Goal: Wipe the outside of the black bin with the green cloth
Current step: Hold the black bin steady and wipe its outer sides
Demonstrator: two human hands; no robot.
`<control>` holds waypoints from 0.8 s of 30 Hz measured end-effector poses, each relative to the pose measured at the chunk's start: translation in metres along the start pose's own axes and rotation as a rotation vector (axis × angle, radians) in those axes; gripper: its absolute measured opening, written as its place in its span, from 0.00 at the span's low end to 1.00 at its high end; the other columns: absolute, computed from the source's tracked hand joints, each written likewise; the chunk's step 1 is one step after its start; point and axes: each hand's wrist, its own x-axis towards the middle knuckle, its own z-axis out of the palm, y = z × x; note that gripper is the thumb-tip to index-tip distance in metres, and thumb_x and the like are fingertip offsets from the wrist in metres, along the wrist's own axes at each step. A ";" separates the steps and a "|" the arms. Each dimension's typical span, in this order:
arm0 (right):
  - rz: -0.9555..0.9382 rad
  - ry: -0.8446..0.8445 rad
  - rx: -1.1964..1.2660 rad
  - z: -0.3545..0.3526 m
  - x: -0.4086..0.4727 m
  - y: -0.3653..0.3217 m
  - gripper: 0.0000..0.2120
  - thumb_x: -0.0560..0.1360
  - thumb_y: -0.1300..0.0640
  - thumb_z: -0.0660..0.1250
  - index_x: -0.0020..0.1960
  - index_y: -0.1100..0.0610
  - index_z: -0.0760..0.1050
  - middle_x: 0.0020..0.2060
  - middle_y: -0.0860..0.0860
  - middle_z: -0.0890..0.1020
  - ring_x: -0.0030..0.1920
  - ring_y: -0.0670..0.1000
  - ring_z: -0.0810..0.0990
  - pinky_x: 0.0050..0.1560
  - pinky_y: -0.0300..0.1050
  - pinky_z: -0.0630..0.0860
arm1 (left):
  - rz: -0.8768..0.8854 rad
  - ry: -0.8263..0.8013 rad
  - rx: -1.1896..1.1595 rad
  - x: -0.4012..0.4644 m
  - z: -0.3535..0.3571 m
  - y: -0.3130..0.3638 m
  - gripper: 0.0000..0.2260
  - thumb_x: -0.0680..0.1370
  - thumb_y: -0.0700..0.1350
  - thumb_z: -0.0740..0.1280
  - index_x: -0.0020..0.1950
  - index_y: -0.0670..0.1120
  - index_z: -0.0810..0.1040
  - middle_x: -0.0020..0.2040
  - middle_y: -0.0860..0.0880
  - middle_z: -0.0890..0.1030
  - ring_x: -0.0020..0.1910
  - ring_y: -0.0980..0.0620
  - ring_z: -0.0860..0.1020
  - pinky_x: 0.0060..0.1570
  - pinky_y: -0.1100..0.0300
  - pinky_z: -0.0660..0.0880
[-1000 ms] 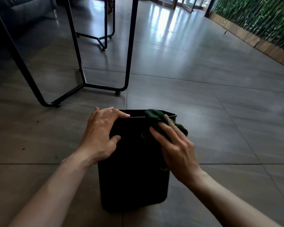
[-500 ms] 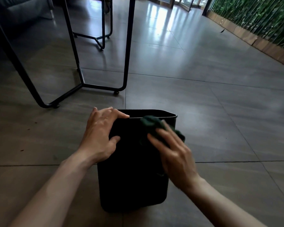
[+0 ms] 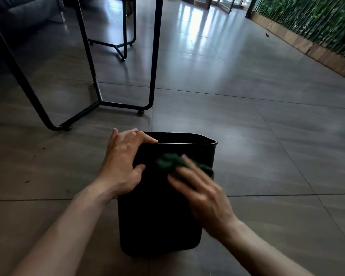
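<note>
Partly under right grip (image 3: 205,196): green cloth (image 3: 168,163).

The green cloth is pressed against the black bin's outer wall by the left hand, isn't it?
Not the left: the head view shows the right hand pressing the green cloth against the outer wall of the black bin. The left hand grips the rim.

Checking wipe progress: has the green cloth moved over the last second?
Yes. The green cloth has slid down from the rim of the black bin onto its near wall, under the right hand.
</note>
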 end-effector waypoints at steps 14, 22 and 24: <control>0.256 0.014 0.213 -0.020 -0.055 -0.010 0.11 0.74 0.62 0.73 0.55 0.54 0.86 0.57 0.55 0.84 0.58 0.57 0.84 0.58 0.47 0.81 | 0.016 -0.015 -0.008 -0.001 0.000 -0.005 0.29 0.67 0.35 0.73 0.61 0.59 0.74 0.61 0.56 0.73 0.76 0.54 0.61 0.73 0.66 0.33; 1.630 0.255 1.174 -0.110 -0.014 0.086 0.14 0.80 0.55 0.63 0.60 0.64 0.76 0.45 0.62 0.82 0.36 0.57 0.80 0.40 0.50 0.76 | -0.070 -0.053 -0.170 -0.002 -0.015 -0.012 0.27 0.65 0.29 0.70 0.51 0.59 0.75 0.61 0.56 0.79 0.72 0.54 0.63 0.73 0.67 0.48; 1.662 0.134 1.249 -0.115 -0.015 0.093 0.20 0.78 0.44 0.70 0.57 0.62 0.79 0.43 0.62 0.85 0.40 0.60 0.84 0.44 0.55 0.82 | -0.121 -0.048 -0.232 -0.005 -0.019 -0.014 0.26 0.65 0.27 0.69 0.49 0.58 0.77 0.60 0.60 0.79 0.72 0.56 0.63 0.70 0.68 0.53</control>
